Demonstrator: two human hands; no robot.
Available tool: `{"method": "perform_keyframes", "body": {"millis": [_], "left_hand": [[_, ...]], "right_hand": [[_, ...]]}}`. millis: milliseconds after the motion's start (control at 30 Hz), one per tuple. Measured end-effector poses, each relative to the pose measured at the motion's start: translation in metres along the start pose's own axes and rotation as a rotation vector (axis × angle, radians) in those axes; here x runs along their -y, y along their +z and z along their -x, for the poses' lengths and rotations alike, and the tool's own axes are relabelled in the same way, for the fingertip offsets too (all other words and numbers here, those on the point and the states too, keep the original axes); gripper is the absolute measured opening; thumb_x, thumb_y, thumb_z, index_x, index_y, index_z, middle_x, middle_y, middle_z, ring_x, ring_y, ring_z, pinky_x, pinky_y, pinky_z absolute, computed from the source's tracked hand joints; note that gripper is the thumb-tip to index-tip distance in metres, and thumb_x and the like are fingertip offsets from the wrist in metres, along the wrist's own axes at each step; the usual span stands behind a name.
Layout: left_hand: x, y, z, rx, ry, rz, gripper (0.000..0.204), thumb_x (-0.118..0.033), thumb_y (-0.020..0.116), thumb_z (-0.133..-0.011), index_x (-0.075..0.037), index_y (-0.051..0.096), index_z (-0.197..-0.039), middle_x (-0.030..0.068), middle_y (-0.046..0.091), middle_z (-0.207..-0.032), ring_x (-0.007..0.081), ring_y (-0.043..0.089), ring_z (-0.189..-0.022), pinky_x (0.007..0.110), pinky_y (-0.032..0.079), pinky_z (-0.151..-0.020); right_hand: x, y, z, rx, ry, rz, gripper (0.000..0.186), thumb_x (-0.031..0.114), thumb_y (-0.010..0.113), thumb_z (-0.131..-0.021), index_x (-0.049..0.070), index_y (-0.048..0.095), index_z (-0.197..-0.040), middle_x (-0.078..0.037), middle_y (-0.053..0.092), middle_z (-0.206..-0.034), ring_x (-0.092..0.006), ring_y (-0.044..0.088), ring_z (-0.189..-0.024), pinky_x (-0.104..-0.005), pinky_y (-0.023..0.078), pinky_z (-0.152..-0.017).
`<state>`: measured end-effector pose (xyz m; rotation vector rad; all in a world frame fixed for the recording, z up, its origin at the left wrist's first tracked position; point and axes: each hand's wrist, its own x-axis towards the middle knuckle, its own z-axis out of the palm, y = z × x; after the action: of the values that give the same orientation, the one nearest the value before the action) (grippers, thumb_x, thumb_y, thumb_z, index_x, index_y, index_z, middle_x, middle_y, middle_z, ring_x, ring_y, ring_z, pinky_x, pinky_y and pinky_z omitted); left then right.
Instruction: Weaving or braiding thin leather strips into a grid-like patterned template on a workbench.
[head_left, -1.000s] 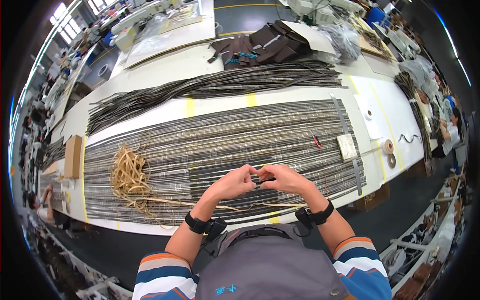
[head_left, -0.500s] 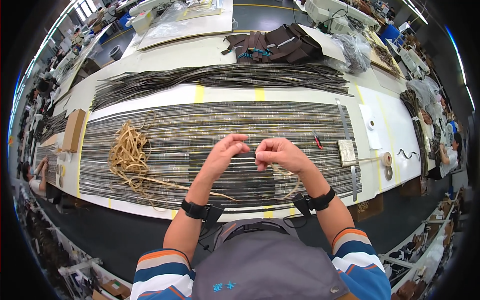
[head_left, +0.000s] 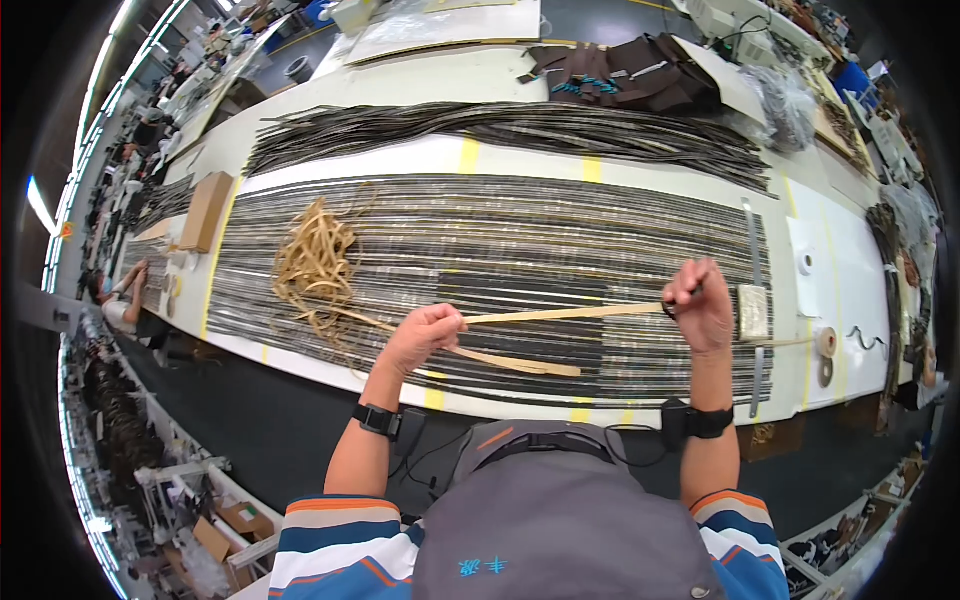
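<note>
A flat tan strip is stretched almost straight between my hands, above rows of long dark strips laid side by side on the table. My left hand is closed around it, and a loose length of tan strip hangs below that hand. At the other end my right hand has its fingers closed on the strip, with a small dark piece at the fingertips that I cannot make out. Left of my hands, a tangled heap of tan strip lies on the dark strips.
A metal ruler crosses the right ends of the strips, with a wrapped block against it. Tape rolls lie farther right. Behind is a dark bundle; a cardboard box stands left, near another person.
My hands were close together and have moved apart, the right one far to the right. The tan strip now spans between them. The whole view has shifted.
</note>
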<state>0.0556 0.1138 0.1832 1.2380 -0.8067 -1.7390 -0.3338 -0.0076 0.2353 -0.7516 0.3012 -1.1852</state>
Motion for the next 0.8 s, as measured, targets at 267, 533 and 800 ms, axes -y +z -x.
{"method": "perform_keyframes", "body": {"millis": [267,533,800], "left_hand": [[-0.025,-0.166,0.080,-0.482,-0.192,-0.851,0.024,-0.026,0.065,-0.083,-0.002,0.065,-0.077,-0.0028,0.053,-0.061,0.0057,0.044,-0.053,0.023,0.037,-0.048],[-0.015,-0.366,0.108,-0.617,-0.230,-1.304,0.030,-0.025,0.067,-0.074,0.004,0.062,-0.069,0.0119,0.056,-0.057,0.0234,0.051,-0.052,0.039,0.041,-0.053],[0.014,-0.408,0.076,-0.828,-0.086,-1.646,0.019,-0.014,0.061,-0.077,0.001,0.066,-0.088,0.0201,0.060,-0.095,0.0382,0.060,-0.089,0.049,0.048,-0.076]], "right_hand": [[-0.013,-0.010,0.018,-0.010,-0.066,-0.054,0.015,0.023,0.053,-0.094,0.008,0.053,-0.093,-0.003,0.051,-0.078,-0.0102,0.046,-0.063,-0.0259,0.036,-0.060],[-0.061,0.040,0.030,-0.006,0.054,0.109,0.014,0.017,0.062,-0.088,0.005,0.054,-0.089,-0.004,0.051,-0.071,-0.0095,0.044,-0.048,-0.0231,0.033,-0.046],[-0.133,0.114,0.014,-0.312,0.671,0.663,0.007,0.007,0.064,-0.082,0.002,0.061,-0.079,-0.004,0.060,-0.064,-0.0062,0.050,-0.048,-0.0180,0.037,-0.041]]}}
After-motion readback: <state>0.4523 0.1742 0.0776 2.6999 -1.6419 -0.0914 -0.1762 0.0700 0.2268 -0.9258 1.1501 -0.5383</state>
